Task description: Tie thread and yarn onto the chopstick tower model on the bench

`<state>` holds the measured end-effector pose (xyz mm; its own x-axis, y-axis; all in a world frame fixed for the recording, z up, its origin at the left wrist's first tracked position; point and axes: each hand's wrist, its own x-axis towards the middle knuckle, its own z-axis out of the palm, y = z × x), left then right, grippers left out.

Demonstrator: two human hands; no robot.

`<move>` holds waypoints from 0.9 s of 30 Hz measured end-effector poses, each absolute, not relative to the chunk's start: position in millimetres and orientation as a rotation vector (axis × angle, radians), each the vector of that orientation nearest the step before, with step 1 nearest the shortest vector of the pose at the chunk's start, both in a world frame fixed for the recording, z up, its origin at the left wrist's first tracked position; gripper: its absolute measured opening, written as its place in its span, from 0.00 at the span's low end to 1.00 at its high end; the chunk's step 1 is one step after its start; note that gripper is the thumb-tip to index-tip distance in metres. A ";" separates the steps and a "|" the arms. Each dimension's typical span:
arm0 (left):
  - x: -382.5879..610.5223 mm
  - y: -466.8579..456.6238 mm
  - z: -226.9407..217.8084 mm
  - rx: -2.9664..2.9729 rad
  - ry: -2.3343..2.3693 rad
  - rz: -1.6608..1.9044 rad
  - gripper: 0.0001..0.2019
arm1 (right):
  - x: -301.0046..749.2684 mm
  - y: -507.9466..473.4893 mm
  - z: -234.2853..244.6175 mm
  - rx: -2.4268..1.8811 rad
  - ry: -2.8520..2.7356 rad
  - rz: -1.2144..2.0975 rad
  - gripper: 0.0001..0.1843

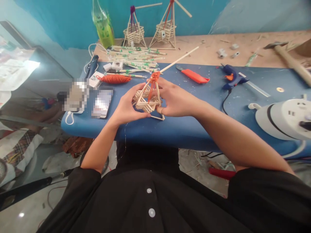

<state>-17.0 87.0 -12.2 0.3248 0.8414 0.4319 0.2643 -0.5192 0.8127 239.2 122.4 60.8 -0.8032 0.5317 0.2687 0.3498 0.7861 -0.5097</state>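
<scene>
A small lantern frame of wooden sticks [148, 105] stands on the blue mat between my hands. Orange cord [155, 76] binds its peak, and one long stick [179, 59] slants up to the right from there. My left hand [130, 105] is curled around the left side of the stacked-stick basket, its thumb along the lower front. From the right, my right hand [175, 98] grips the frame's right side, with some fingers inside or behind it and partly hidden. A bundle of orange cord [116, 79] lies beyond my left hand.
Two similar stick frames [134, 34] stand at the back beside wrapped chopsticks [138, 57]. An orange-handled cutter [195, 76], a blue glue gun [232, 77], a hammer [291, 61] and a white round power socket [284, 118] lie rightward. Phones [103, 102] sit at left.
</scene>
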 end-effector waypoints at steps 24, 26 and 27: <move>-22.2 106.2 0.2 1.386 0.754 0.914 0.68 | 234.0 124.0 50.3 -0.638 -2.545 0.636 0.23; -23.7 114.8 5.0 1.344 0.744 0.820 0.65 | 233.6 123.8 49.9 -0.638 -2.537 0.628 0.23; -23.8 119.1 6.9 1.333 0.739 0.785 0.64 | 233.5 123.5 49.6 -0.642 -2.534 0.623 0.23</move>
